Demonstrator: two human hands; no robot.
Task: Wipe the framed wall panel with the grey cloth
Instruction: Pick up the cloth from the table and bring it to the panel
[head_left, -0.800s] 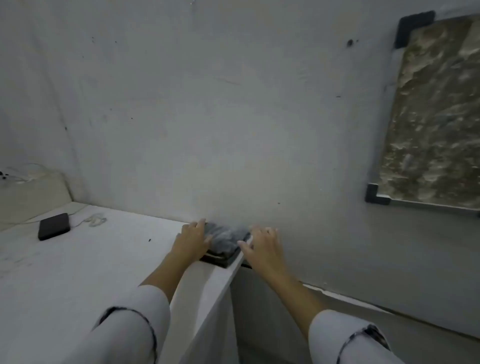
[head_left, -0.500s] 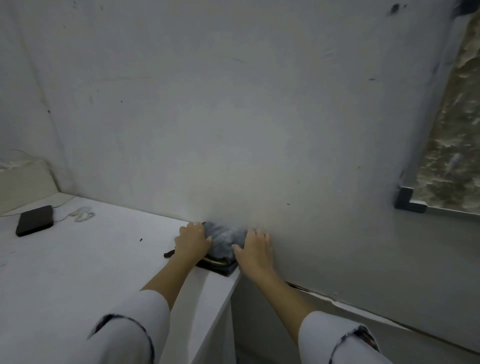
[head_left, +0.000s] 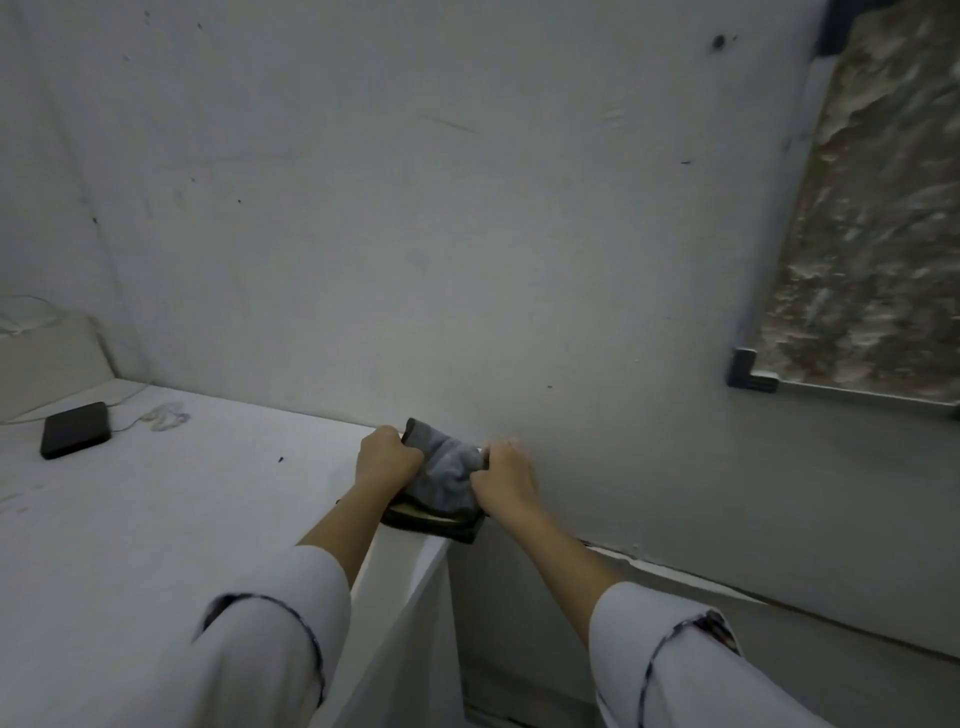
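1. Wall (head_left: 415, 208): pale and scuffed, it rises straight ahead of both your hands.
2. Table (head_left: 130, 519): a white top under and to the left of your left hand. Its corner ends just below your right hand.
3. Framed wall panel (head_left: 872, 234): a mottled brown face in a dark-cornered frame, up and to the right of your right hand and well apart from it. Nothing touches it, so the wiping is not yet begun.
4. Left hand (head_left: 387, 460): it lay flat on the fabric a moment ago and now has its fingers curled round the near-left edge of the grey cloth.
5. Right hand (head_left: 506, 480): changed the same way, from spread flat to gripping the right edge.
6. Grey cloth (head_left: 449, 473): between your two hands, now bunched up rather than lying smooth. The pickup looks to be under way; carrying it up and right to the panel comes next.
7. Dark stack (head_left: 431, 522): folded items just below your hands, under the cloth, at the table's corner.
8. Black device (head_left: 75, 428): far to the left of your left hand.
9. White cable (head_left: 166, 415): beside that device.
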